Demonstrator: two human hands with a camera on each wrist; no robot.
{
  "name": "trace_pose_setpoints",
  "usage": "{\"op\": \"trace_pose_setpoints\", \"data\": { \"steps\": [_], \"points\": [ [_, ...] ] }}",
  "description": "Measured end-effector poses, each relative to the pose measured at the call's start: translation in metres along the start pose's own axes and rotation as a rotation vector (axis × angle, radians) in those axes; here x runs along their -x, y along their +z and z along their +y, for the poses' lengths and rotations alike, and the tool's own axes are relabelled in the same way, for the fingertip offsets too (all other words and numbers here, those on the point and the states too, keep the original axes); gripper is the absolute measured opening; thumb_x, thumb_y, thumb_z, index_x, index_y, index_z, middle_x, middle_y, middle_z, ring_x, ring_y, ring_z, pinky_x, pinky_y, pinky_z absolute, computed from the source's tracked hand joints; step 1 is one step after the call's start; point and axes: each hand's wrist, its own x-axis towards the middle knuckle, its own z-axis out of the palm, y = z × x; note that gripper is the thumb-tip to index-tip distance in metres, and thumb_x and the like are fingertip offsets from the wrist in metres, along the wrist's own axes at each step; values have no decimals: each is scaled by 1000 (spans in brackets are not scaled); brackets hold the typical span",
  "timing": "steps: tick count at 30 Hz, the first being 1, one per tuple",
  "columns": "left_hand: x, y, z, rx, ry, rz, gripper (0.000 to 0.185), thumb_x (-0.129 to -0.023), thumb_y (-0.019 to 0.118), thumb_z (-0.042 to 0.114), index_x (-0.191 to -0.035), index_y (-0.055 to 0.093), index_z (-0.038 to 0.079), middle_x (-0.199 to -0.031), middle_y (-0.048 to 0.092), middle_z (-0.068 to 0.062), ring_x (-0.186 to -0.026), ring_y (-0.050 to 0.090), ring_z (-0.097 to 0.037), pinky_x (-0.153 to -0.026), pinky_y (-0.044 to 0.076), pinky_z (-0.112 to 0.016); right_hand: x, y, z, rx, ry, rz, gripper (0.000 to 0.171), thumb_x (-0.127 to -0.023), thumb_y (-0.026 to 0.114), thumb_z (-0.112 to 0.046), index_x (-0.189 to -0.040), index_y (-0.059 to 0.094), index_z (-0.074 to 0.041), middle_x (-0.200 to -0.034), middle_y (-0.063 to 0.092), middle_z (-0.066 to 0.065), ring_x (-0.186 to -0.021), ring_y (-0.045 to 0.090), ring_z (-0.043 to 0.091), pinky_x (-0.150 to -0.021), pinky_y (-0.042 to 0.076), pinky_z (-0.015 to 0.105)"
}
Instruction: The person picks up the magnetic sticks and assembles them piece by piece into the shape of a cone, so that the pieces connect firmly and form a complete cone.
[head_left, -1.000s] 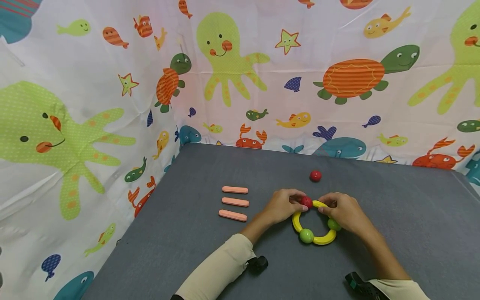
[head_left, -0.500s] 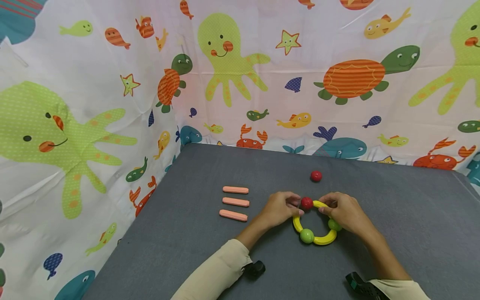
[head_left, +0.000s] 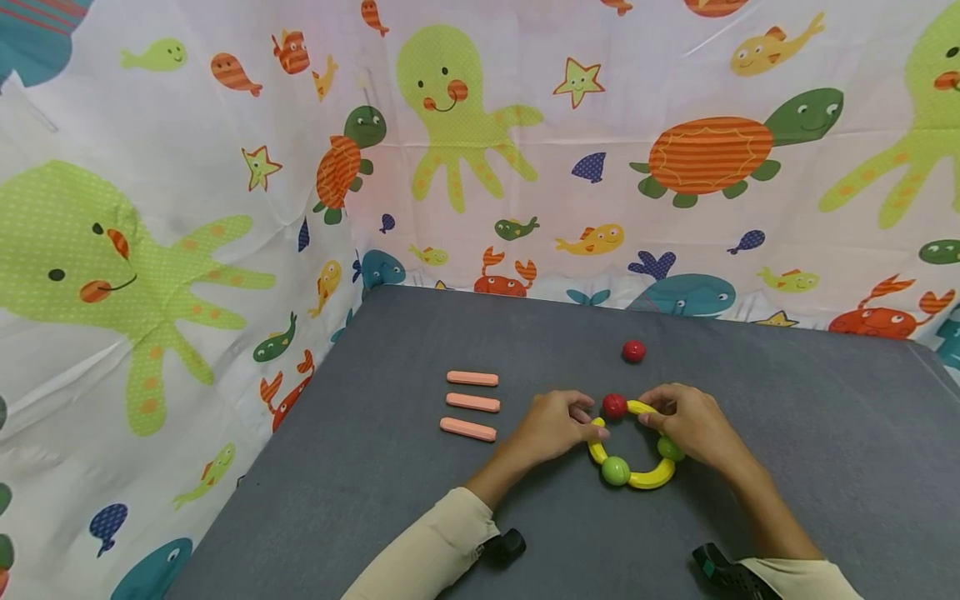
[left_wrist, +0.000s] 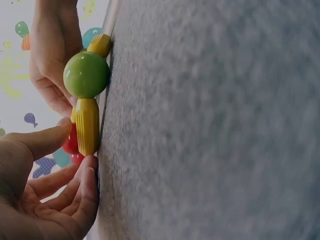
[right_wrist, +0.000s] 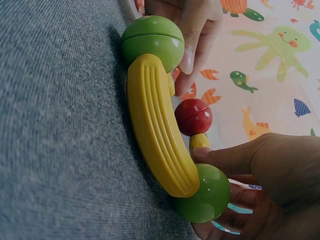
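Note:
A toy ring (head_left: 632, 443) of yellow curved pieces joined by balls lies on the grey table (head_left: 420, 500). It has a red ball (head_left: 614, 405) at its far side and green balls at the front (head_left: 615, 471) and right (head_left: 667, 448). My left hand (head_left: 588, 422) pinches the left yellow piece (left_wrist: 88, 125) lightly between thumb and finger. My right hand (head_left: 654, 419) grips the ring at the right green ball (right_wrist: 207, 192), thumb on top. The long yellow piece (right_wrist: 155, 130) lies flat between the green balls.
A loose red ball (head_left: 633, 351) sits beyond the ring. Three pink sticks (head_left: 472, 402) lie in a column to the left. A sea-animal patterned curtain (head_left: 480, 150) walls the table's back and left. Black wrist cameras (head_left: 506, 546) show near both cuffs.
My left hand has let go of the ring's red ball and drawn back a little to the left yellow piece. The right hand and the ring have stayed put.

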Motion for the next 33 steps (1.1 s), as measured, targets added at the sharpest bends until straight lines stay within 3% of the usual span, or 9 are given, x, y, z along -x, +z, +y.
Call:
{"op": "trace_pose_setpoints", "data": {
  "steps": [9, 18, 25, 33],
  "points": [
    [-2, 12, 10, -73, -50, 84, 42, -85, 88, 17, -123, 76, 7, -90, 75, 5, -77, 64, -1, -71, 53, -20, -1, 1, 1, 5, -10, 5, 18, -97, 78, -13, -110, 78, -2, -100, 74, 10, -85, 64, 21, -66, 51, 31],
    [-4, 13, 17, -101, -15, 151, 31, -86, 83, 12, -116, 77, 7, -92, 76, 1, -76, 63, -2, -70, 52, -19, -1, 1, 1, -1, -2, -9, 18, -97, 78, -14, -111, 77, -2, -99, 73, 10, -84, 62, 21, -66, 50, 32],
    [-3, 11, 14, -75, -16, 145, 20, -87, 84, 11, -105, 79, 5, -88, 75, 2, -75, 61, 0, -69, 52, -18, -1, 0, 0, 1, 3, -9, 19, -97, 78, -14, -112, 77, -1, -99, 73, 10, -85, 63, 22, -69, 51, 35],
    [-5, 7, 14, -69, -18, 132, 17, -88, 83, 12, -104, 83, 6, -84, 74, 7, -73, 60, 2, -67, 50, -18, -1, -2, -1, 7, 2, -8, 20, -97, 79, -14, -111, 76, -1, -96, 71, 9, -85, 62, 23, -70, 51, 36]
  ]
}}
